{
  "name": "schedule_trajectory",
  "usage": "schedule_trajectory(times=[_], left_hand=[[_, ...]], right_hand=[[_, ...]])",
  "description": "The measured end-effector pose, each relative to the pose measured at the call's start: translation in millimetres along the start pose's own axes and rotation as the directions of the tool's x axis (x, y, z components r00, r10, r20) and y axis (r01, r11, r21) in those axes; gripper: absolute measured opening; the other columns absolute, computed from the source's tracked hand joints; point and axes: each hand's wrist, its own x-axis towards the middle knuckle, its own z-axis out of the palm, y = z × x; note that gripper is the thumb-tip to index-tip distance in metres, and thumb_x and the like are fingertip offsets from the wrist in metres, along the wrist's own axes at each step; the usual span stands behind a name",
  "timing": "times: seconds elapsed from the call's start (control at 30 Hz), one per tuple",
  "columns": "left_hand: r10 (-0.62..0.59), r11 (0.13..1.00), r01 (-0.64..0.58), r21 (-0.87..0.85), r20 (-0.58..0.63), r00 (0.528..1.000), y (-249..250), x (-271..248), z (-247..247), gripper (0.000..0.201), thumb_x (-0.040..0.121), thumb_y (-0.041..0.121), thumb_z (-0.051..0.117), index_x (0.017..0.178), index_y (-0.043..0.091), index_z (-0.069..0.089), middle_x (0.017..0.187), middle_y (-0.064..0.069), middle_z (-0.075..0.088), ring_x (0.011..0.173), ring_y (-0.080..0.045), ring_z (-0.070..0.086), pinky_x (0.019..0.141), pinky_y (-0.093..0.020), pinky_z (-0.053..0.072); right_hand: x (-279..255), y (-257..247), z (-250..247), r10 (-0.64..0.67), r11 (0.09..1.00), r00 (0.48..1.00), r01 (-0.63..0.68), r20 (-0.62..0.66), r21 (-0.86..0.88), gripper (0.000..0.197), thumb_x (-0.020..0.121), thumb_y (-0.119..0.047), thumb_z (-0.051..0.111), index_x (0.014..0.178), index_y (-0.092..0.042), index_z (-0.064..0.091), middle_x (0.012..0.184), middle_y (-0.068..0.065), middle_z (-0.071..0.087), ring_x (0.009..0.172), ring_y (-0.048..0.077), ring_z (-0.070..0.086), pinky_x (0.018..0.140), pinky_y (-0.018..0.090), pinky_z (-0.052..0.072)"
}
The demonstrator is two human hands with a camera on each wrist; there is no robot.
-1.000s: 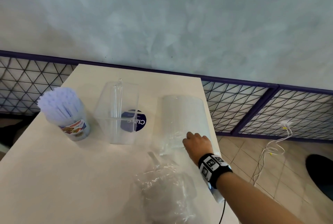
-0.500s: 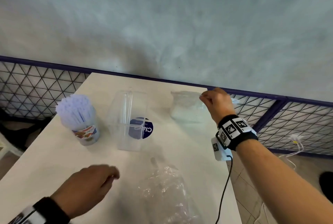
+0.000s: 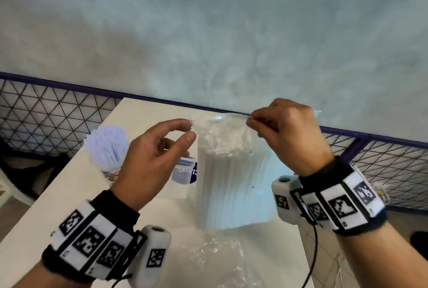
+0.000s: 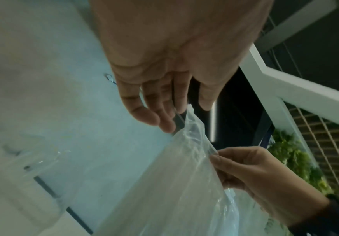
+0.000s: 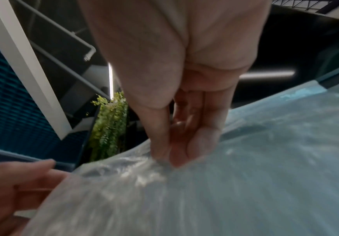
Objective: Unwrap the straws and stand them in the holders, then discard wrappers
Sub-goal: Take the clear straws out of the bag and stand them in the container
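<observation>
While the pack of wrapped straws (image 3: pixel 231 179) hangs upright above the white table (image 3: pixel 69 206), both hands meet at its top edge. The right hand (image 3: pixel 291 135) pinches the clear plastic at the pack's upper right corner, thumb and forefinger pressed together on the film, the other fingers curled behind; the right wrist view shows the fingertips (image 5: pixel 176 156) biting into the crinkled wrapper. The left hand (image 3: pixel 150 160) sits at the pack's upper left corner, thumb and forefinger curved toward each other with the film's edge at their tips; in the left wrist view the plastic edge (image 4: pixel 190 118) rises between the thumb and the fingers, but whether they actually clamp it cannot be told. Left of the pack, on the table, stands a cup packed with white straws (image 3: pixel 107 146), and a clear holder with a blue label (image 3: pixel 185 172) shows just behind the left hand. Below the pack, near the table's front edge, lies a crumpled empty wrapper (image 3: pixel 215 262).
</observation>
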Motion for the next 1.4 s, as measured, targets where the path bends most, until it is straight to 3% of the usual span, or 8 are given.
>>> schedule_trajectory(times=[0.13, 0.37, 0.5, 0.7, 0.87, 0.97, 1.17, 1.4], left_hand=[[0.012, 0.990, -0.022, -0.137, -0.069, 0.998, 2, -2, -26, 0.020, 0.077, 0.031, 0.067, 0.092, 0.017, 0.070, 0.070, 0.000, 0.071, 0.058, -0.011, 0.065, 0.056, -0.016, 0.048], [-0.009, 0.983, -0.015, -0.183, -0.131, 0.991, -10, -9, -88, 0.009, 0.075, 0.017, 0.072, 0.084, 0.019, 0.073, 0.075, -0.006, 0.074, 0.058, -0.018, 0.067, 0.059, -0.024, 0.053], [-0.067, 0.990, 0.044, -0.136, -0.168, 0.983, -30, -16, -122, 0.004, 0.070, 0.018, 0.076, 0.071, 0.022, 0.076, 0.065, -0.003, 0.073, 0.057, -0.016, 0.069, 0.058, -0.017, 0.054], [-0.140, 0.988, 0.147, 0.055, -0.119, 0.983, -62, -26, -150, 0.009, 0.081, 0.002, 0.072, 0.079, 0.010, 0.073, 0.066, -0.002, 0.074, 0.057, -0.006, 0.066, 0.061, -0.009, 0.050], [-0.135, 0.986, 0.148, 0.083, -0.139, 0.981, -70, -28, -161, 0.011, 0.081, 0.002, 0.072, 0.079, 0.013, 0.073, 0.067, -0.001, 0.074, 0.057, -0.006, 0.065, 0.063, -0.011, 0.051], [-0.110, 0.987, 0.122, 0.107, -0.113, 0.987, -66, -27, -161, 0.012, 0.081, 0.002, 0.073, 0.077, 0.014, 0.073, 0.067, 0.001, 0.074, 0.059, -0.006, 0.066, 0.064, -0.011, 0.052], [-0.088, 0.987, 0.098, 0.125, -0.081, 0.993, -64, -28, -165, 0.008, 0.083, 0.006, 0.072, 0.081, 0.013, 0.074, 0.070, 0.000, 0.074, 0.066, -0.011, 0.070, 0.067, -0.015, 0.054], [-0.081, 0.992, 0.092, 0.091, -0.123, 0.989, -69, -19, -169, 0.010, 0.084, -0.001, 0.068, 0.079, 0.007, 0.070, 0.067, -0.002, 0.071, 0.057, -0.001, 0.062, 0.062, -0.006, 0.048]], right_hand=[[-1, -38, 2, -0.028, 0.999, 0.996, 0.025, 0.087, 0.032, 0.008, 0.088, -0.027, 0.071, 0.088, -0.022, 0.077, 0.070, -0.002, 0.060, 0.062, 0.014, 0.062, 0.064, 0.038, 0.050], [3, -86, 41, -0.009, 0.995, 0.983, -0.010, 0.181, 0.102, 0.006, 0.089, -0.028, 0.071, 0.087, -0.025, 0.076, 0.071, -0.007, 0.059, 0.064, 0.011, 0.061, 0.065, 0.037, 0.051], [0, -106, 74, -0.006, 0.986, 0.973, -0.033, 0.231, 0.164, 0.007, 0.090, -0.027, 0.071, 0.088, -0.024, 0.076, 0.074, -0.004, 0.060, 0.062, 0.011, 0.062, 0.065, 0.037, 0.052], [-7, -119, 124, 0.054, 0.976, 0.928, -0.128, 0.368, 0.178, 0.010, 0.091, -0.027, 0.069, 0.091, -0.022, 0.077, 0.080, -0.002, 0.062, 0.066, 0.014, 0.061, 0.070, 0.039, 0.053], [-3, -145, 134, 0.023, 0.989, 0.941, -0.072, 0.338, 0.133, 0.019, 0.088, -0.034, 0.067, 0.105, -0.027, 0.072, 0.100, -0.007, 0.067, 0.067, 0.007, 0.053, 0.075, 0.036, 0.054], [5, -178, 143, -0.049, 0.987, 0.936, -0.007, 0.349, 0.159, 0.029, 0.088, -0.047, 0.062, 0.111, -0.030, 0.068, 0.109, -0.009, 0.067, 0.091, 0.016, 0.066, 0.077, 0.040, 0.055], [15, -201, 162, -0.108, 0.981, 0.931, 0.044, 0.348, 0.187, 0.021, 0.095, -0.041, 0.060, 0.093, -0.024, 0.072, 0.093, -0.006, 0.068, 0.086, 0.019, 0.063, 0.070, 0.041, 0.052], [19, -161, 152, -0.061, 0.995, 0.946, 0.031, 0.318, 0.099, 0.012, 0.091, -0.034, 0.066, 0.088, -0.022, 0.069, 0.091, -0.005, 0.068, 0.081, 0.027, 0.065, 0.068, 0.044, 0.053]])
